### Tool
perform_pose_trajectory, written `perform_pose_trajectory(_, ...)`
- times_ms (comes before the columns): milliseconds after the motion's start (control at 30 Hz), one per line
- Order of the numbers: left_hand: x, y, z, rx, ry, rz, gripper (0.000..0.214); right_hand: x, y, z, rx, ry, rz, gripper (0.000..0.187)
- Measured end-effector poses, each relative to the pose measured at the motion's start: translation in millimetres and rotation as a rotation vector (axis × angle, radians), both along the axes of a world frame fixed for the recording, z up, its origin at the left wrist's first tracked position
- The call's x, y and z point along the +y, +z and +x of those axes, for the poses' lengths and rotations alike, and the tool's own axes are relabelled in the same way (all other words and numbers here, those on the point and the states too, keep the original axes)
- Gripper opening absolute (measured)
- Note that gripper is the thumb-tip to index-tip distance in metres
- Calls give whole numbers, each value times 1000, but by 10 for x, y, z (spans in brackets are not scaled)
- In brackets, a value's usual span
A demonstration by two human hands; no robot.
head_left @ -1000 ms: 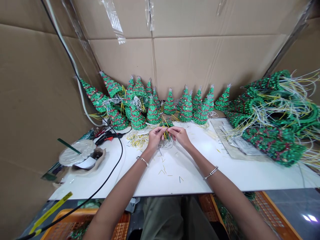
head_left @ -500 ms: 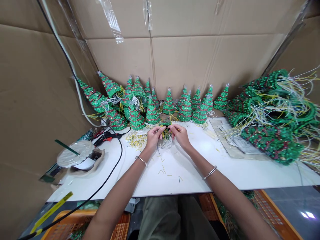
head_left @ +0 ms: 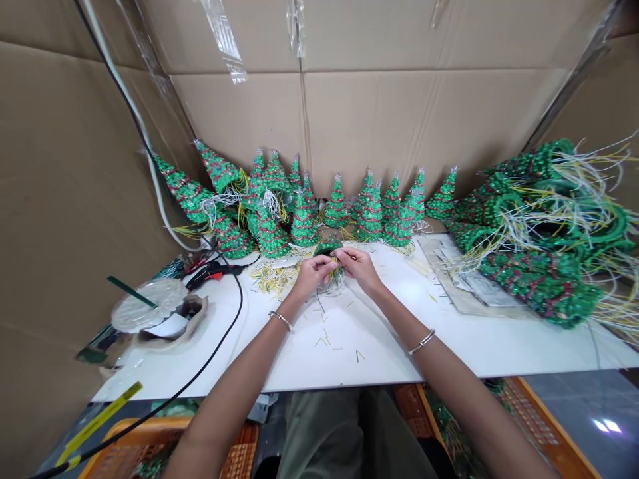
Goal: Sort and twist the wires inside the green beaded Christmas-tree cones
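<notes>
Head view, left to right: a red-and-black hand tool (head_left: 212, 271) lies well left of the grip, and a tangle of yellow-tipped wire offcuts (head_left: 271, 279) sits just beside it on the smooth white table (head_left: 399, 359). The left hand (head_left: 312, 278) and right hand (head_left: 358, 268) are closed and close together, pinching thin yellow and white wires (head_left: 335, 281) that spray from a small sequinned green cone tree (head_left: 328, 249), just beyond the fingertips (head_left: 335, 261). Far right of the grip, more glittery cone trees (head_left: 544, 283) lie heaped on their sides, with wires fanning out.
</notes>
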State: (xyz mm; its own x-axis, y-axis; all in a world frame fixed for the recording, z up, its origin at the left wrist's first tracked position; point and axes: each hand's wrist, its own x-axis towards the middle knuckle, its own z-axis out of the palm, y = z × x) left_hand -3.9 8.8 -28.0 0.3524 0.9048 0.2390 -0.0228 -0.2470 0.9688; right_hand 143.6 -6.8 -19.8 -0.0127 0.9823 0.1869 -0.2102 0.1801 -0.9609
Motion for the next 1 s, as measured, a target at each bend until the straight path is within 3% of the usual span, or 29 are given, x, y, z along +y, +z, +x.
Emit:
perform_pose_trajectory(300, -3, 38, 22, -125, 91, -10, 29, 22, -16, -11, 87, -71, 58, 35)
perform_pose_trajectory(433, 19, -4, 3, -139, 141, -69, 32, 5, -26, -33, -3, -25, 52, 32)
perform_pose_trajectory(633, 29, -63, 14, -231, 172, -105, 33, -36, -49, -73, -182, -53, 174, 25)
perform_pose_trajectory(1000, 20, -51, 35, -261, 183, -106, 36, -47, -93, -82, -277, -102, 230, 28)
